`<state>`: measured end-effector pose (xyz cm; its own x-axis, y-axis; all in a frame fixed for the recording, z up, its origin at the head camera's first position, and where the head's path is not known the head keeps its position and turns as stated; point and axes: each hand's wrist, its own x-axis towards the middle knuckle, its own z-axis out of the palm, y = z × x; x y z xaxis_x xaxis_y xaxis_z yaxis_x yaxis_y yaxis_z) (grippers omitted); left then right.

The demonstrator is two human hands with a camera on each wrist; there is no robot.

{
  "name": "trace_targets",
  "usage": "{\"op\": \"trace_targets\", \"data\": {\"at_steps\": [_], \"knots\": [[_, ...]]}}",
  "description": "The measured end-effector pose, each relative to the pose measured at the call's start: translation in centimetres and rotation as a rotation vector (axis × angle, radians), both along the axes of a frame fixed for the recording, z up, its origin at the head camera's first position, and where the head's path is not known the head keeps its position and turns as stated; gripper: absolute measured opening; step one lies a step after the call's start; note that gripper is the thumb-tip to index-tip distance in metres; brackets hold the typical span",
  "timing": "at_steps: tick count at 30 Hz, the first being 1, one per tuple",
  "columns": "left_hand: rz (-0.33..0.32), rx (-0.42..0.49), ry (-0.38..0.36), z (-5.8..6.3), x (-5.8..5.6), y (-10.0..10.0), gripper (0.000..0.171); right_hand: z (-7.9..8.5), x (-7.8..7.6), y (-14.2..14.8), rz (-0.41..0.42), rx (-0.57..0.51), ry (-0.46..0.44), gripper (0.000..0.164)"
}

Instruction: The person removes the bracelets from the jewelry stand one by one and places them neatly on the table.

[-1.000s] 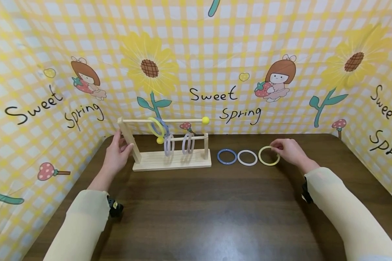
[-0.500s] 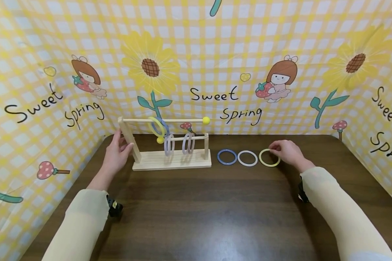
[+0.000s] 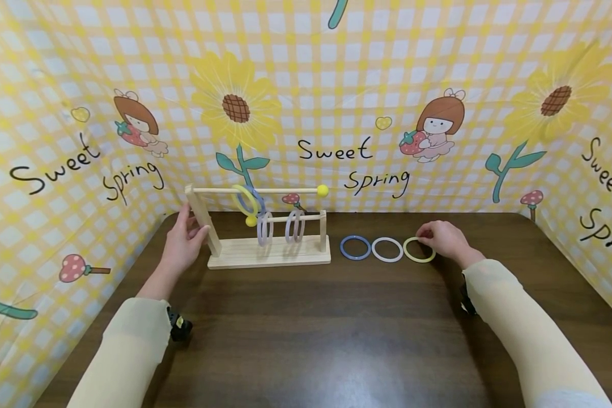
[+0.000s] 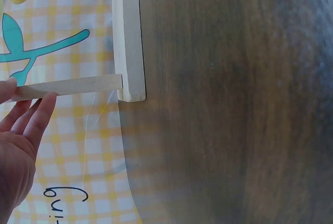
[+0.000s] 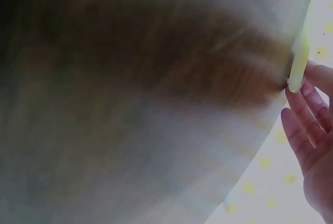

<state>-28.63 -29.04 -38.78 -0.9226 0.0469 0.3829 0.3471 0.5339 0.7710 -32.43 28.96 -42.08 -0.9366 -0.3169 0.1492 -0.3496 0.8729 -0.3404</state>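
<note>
At the left of the head view, my left hand [image 3: 182, 241] grips the tall upright post [image 3: 202, 221] of a wooden ring stand [image 3: 270, 258]. Its thumb and fingers lie on opposite sides of that post [image 4: 83, 84] in the left wrist view. My right hand [image 3: 445, 241] pinches the edge of a yellow ring [image 3: 420, 261] that lies about flat on the table. In the right wrist view, this ring [image 5: 300, 60] appears edge-on between thumb and fingers. A white ring [image 3: 387, 261] and a blue ring [image 3: 355, 259] lie in a row to its left.
On the stand's rods hang another yellow ring [image 3: 236, 198], a blue one behind it, and several pale lilac rings [image 3: 288, 228]. A yellow ball [image 3: 323, 191] caps the upper rod. Behind the dark wooden table [image 3: 306, 328] hangs a checked cloth [image 3: 336, 85].
My right hand has shifted slightly left, and the yellow ring it pinches has tipped down from a slight tilt to about flat beside the white ring. My left hand stays on the post.
</note>
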Motion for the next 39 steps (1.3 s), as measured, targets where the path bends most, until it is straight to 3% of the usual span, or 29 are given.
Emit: {"op": "trace_targets", "data": {"at_steps": [12, 20, 30, 39], "knots": [[-0.007, -0.009, 0.011, -0.4, 0.1, 0.1, 0.066, -0.3, 0.4, 0.2, 0.001, 0.01, -0.015, 0.006], [0.001, -0.002, 0.003, -0.4, 0.0, 0.2, 0.065, 0.9, 0.8, 0.1, -0.054, -0.123, -0.006, 0.017], [0.004, 0.014, 0.008, 0.4, 0.0, 0.1, 0.068, 4.7, 1.9, -4.4, 0.065, -0.372, 0.22, 0.013], [0.0, 0.01, 0.002, 0.1, 0.0, 0.1, 0.066, 6.6, 3.7, -9.7, 0.159, -0.529, 0.263, 0.014]]}}
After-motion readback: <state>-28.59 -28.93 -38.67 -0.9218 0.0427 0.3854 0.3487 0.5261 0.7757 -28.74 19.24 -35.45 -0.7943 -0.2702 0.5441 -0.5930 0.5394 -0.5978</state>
